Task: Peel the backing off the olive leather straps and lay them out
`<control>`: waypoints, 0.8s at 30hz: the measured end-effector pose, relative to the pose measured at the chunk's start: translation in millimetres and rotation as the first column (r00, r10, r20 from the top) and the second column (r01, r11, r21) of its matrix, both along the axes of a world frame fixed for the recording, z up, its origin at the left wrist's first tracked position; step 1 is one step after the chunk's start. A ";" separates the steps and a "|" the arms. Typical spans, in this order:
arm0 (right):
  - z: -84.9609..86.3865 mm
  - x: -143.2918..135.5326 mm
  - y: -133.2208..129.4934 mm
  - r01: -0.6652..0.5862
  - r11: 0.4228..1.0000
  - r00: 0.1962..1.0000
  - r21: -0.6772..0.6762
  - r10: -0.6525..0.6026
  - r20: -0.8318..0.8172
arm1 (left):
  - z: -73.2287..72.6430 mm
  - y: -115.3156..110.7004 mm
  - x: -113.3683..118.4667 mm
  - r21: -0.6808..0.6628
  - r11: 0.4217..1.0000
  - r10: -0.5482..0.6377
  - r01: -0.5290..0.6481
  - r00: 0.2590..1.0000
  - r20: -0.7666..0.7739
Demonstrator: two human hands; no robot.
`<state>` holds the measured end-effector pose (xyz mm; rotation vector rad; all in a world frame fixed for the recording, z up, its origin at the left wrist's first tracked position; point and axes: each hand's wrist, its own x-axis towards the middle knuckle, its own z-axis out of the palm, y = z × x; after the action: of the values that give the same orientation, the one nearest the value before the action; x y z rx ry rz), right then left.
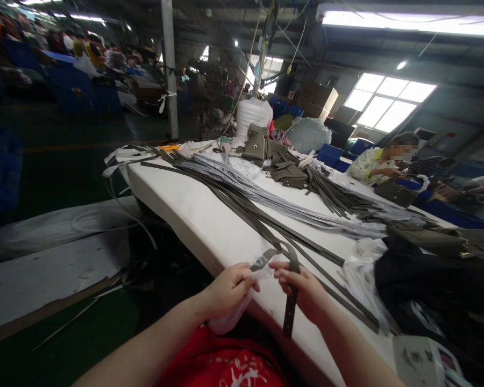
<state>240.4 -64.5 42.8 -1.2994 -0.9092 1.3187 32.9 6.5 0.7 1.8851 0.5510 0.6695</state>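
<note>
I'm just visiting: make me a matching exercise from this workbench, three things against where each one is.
Things:
1. strap
2. plastic sleeve
3. olive bags

Places:
a. piled at the far end of the table
b. pinched in the left hand
c. hanging from the right hand

Pairs: 1-c, 2-b, 3-a

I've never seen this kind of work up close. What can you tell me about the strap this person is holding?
The strap is a narrow, flat, grey-olive band that looks like leather or imitation leather. Its end hangs over the table's edge, showing a row of small punched holes. The right hand pinches it near that end; the left hand holds a clear plastic sleeve against it. The rest trails away across the table.
</note>
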 end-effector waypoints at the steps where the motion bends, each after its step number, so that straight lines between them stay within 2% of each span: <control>1: 8.2 9.4 0.2 0.080 0.996 0.997 0.040 -0.079 -0.026 | -0.3 2.8 -2.1 -0.019 1.000 0.002 -0.002 1.000 -0.012; 4: 39.3 38.6 1.3 0.296 0.927 0.953 0.229 -0.269 -0.142 | -2.5 7.2 -5.1 -0.106 0.993 -0.052 0.049 0.998 -0.029; 7: 67.5 49.3 1.2 0.419 0.825 0.898 0.380 -0.314 -0.310 | -7.8 4.6 -1.4 -0.206 0.972 -0.118 0.112 0.993 -0.017; 10: 83.0 38.4 3.1 0.499 0.758 0.848 0.421 -0.327 -0.416 | -15.3 -0.9 6.2 -0.273 0.947 -0.172 0.172 0.985 0.023; 16: 85.6 7.9 14.6 0.506 0.718 0.852 0.477 -0.331 -0.405 | -24.0 -7.1 14.7 -0.317 0.916 -0.229 0.246 0.969 0.090; 24: 72.4 -13.8 26.0 0.470 0.730 0.877 0.496 -0.322 -0.357 | -12.8 -10.0 17.3 -0.310 0.904 -0.260 0.294 0.954 0.147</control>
<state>226.6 -38.5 115.2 -0.7682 -0.7128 0.7502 50.3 -3.6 -12.1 1.5646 0.2968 0.4508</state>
